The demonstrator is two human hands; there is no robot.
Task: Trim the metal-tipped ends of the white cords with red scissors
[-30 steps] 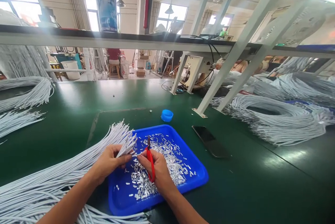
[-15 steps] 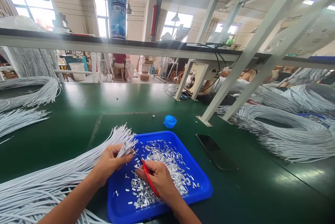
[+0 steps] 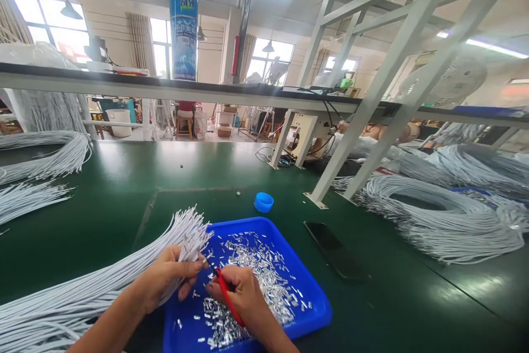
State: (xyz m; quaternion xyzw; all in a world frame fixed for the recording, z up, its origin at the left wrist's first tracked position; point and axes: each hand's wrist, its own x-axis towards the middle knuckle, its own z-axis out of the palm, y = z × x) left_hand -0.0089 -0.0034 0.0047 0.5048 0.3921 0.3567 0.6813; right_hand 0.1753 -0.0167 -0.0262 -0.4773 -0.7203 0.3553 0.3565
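My left hand [image 3: 176,273] is closed around the end of a thick bundle of white wires [image 3: 136,265], whose tips fan out above the fingers. My right hand [image 3: 243,292] grips a red-handled tool [image 3: 225,293] with a thin dark tip, like tweezers or small pliers. That tip points at the wire ends beside my left thumb; whether it holds a small piece is too fine to make out. Below both hands, a blue tray [image 3: 318,309] holds a heap of small silvery metal pieces [image 3: 260,270], some scattered near its edges.
Beyond the tray sits a blue round cap [image 3: 263,202]. A dark phone [image 3: 334,251] lies to the right. Coiled white wires [image 3: 446,215] fill the right side, others [image 3: 49,157] the left. A metal frame [image 3: 351,144] stands on the table. The shelf bears a spray can [image 3: 183,33].
The view has tilted up slightly, so the table things sit lower. My left hand's lower fingers now show beneath the bundle. The red-handled tool stays at the wire ends.
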